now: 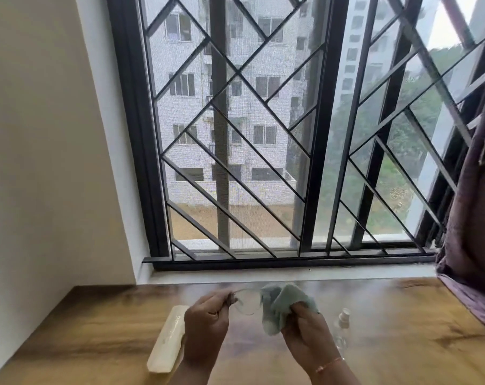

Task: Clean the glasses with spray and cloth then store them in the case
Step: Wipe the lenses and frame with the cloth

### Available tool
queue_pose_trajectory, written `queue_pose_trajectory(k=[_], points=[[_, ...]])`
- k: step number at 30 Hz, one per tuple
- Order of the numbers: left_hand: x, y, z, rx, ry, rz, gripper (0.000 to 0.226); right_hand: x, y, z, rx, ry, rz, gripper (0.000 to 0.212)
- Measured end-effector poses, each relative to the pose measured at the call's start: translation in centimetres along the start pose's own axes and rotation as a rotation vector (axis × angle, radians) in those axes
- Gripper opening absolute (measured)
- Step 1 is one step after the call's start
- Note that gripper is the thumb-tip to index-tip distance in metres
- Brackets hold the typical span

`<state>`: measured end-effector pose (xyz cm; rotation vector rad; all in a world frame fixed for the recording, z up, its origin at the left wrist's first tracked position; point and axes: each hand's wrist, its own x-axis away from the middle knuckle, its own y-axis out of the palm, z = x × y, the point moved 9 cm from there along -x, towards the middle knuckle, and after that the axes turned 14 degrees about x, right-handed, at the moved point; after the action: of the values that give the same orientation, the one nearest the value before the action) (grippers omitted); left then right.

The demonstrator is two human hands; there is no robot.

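My left hand (206,320) pinches the left end of the clear-framed glasses (246,301), holding them above the wooden table (97,329). The pale green cloth (283,304) is bunched over the right lens, gripped by my right hand (308,332). A cream glasses case (167,340) lies closed on the table, just left of my left wrist. To the right of my right hand stands a small clear spray bottle (342,323) with a white top.
A barred window (263,134) with a dark frame and white sill (263,276) runs along the table's far edge. A purple curtain (474,218) hangs at the right and drapes onto the table corner. A cream wall (41,162) bounds the left.
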<state>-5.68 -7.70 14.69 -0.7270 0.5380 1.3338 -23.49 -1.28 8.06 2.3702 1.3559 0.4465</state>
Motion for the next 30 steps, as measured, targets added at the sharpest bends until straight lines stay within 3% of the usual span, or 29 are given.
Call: queue_pose_trajectory(k=[3, 7, 12, 16, 19, 22, 27, 30], points=[[0.4, 0.4, 0.0, 0.004, 0.010, -0.036, 0.012, 0.1, 0.6, -0.6, 0.050, -0.043, -0.052, 0.009], [0.9, 1.0, -0.5, -0.015, -0.002, -0.087, 0.024, 0.0, 0.8, -0.7, 0.127, -0.059, -0.052, 0.018], [0.8, 0.5, 0.0, 0.003, 0.014, -0.060, 0.015, -0.7, -0.1, 0.1, -0.052, -0.025, -0.003, 0.013], [0.5, 0.1, -1.0, 0.002, -0.019, -0.035, 0.024, -0.7, 0.3, 0.1, -0.179, 0.028, -0.100, 0.037], [0.3, -0.5, -1.2, 0.020, -0.026, 0.009, 0.012, -0.6, 0.5, 0.5, -0.239, 0.090, -0.180, 0.046], [0.4, -0.8, -1.4, 0.034, -0.042, 0.021, 0.011, 0.0, 1.1, 0.0, -0.101, 0.066, -0.258, 0.033], [0.4, -0.7, -1.2, 0.024, -0.035, 0.011, 0.010, 0.3, 1.2, -0.2, 0.047, -0.007, -0.261, 0.037], [0.4, -0.4, -0.7, 0.015, 0.002, -0.013, 0.015, 0.9, 2.4, -1.2, 0.210, -0.092, -0.288, 0.026]])
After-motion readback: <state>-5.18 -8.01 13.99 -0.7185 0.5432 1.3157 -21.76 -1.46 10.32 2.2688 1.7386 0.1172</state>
